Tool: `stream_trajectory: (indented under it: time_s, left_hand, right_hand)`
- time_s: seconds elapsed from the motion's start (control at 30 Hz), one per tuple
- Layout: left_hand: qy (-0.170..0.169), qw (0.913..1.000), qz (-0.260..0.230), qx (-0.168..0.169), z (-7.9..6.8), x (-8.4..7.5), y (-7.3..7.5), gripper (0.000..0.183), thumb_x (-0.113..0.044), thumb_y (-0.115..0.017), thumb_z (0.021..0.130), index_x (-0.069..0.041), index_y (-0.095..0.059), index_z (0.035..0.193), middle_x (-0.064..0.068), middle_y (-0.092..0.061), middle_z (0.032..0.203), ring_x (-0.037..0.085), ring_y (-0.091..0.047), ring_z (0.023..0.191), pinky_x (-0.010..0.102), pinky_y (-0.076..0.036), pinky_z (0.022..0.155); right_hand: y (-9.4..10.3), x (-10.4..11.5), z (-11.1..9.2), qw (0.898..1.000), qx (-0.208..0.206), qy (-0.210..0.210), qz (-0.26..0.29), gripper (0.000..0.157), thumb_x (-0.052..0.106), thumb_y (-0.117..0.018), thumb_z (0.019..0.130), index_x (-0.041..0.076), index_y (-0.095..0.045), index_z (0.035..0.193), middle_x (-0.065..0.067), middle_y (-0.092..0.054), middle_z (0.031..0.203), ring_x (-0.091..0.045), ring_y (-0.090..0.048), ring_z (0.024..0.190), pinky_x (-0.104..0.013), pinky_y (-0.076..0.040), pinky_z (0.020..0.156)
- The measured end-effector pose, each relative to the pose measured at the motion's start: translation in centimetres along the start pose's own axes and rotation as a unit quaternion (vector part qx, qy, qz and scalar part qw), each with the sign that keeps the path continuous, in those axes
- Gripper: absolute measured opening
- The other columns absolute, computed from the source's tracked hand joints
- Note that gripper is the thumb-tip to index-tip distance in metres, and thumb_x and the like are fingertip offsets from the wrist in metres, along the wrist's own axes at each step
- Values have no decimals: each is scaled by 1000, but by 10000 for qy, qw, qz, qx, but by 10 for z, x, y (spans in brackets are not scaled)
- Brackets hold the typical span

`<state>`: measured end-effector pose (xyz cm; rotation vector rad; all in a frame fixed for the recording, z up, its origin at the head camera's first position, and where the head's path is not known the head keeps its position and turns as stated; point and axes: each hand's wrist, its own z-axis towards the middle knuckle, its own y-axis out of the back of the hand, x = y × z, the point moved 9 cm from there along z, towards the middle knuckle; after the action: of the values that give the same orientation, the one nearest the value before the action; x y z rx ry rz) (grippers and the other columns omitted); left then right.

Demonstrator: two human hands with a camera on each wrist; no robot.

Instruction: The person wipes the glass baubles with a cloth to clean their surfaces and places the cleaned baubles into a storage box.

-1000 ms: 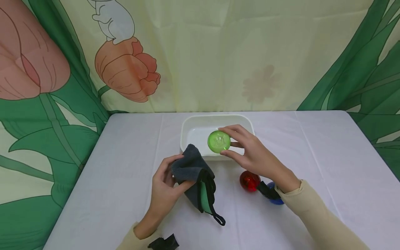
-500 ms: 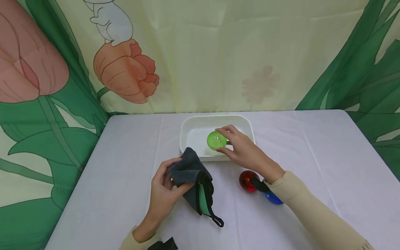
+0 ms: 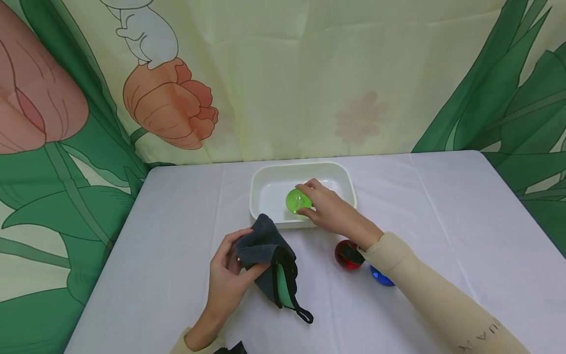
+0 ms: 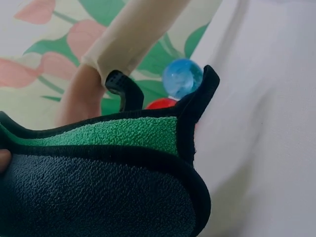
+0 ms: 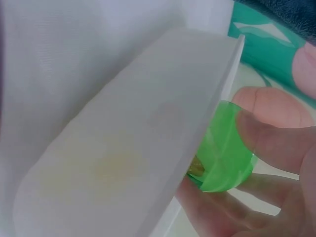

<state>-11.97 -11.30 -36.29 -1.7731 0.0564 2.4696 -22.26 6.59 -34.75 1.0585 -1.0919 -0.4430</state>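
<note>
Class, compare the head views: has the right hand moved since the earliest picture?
Yes: judged against the white tray, the right hand has shifted a little to the left.

Green ball (image 3: 296,201) partly hidden by right fingers (image 3: 306,213); blue ball (image 3: 381,277) by right sleeve (image 3: 424,287).

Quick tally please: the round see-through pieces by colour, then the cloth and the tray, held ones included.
Green round piece: 1, in the right hand
Red round piece: 1
Blue round piece: 1
Cloth: 1, in the left hand
White tray: 1
Total: 5
</note>
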Motion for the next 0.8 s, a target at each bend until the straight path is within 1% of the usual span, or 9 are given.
stream_trajectory:
  time_s: [0.23,0.4,0.6,0.8]
  left_hand:
    - [-28,9999,-81,97,0,1,-4,61,11,-72,71,-2,-48,125,16,-51,122,31,-52,111,31,-46,90]
    - [-65,9999,-47,122,-1,1,-6,61,11,-72,71,-2,-48,125,15,-52,120,31,-53,109,30,-47,87]
    - [50,9999,1,142,0,3,-7,61,9,-73,71,-4,-48,125,14,-52,121,30,-53,110,31,-47,88]
    - [129,9997,-5,188,0,4,-10,61,7,-74,71,-5,-48,125,13,-52,121,29,-53,110,31,-47,87]
  right_hand:
    - [-6,-4,7,9997,209,-105,-54,56,21,-68,84,-1,-46,132,-16,-49,118,-27,-54,103,-39,-46,87]
    - [-12,-11,12,9991,374,-182,-7,55,20,-67,85,-1,-46,131,-16,-49,119,-28,-53,104,-40,-45,88]
    - [-15,-13,16,9982,529,-299,-20,55,20,-67,85,-1,-47,131,-17,-49,119,-29,-52,105,-40,-44,90]
    - [-18,-14,18,9970,695,-318,-96,54,19,-67,85,-2,-47,130,-19,-49,120,-30,-52,105,-41,-44,89]
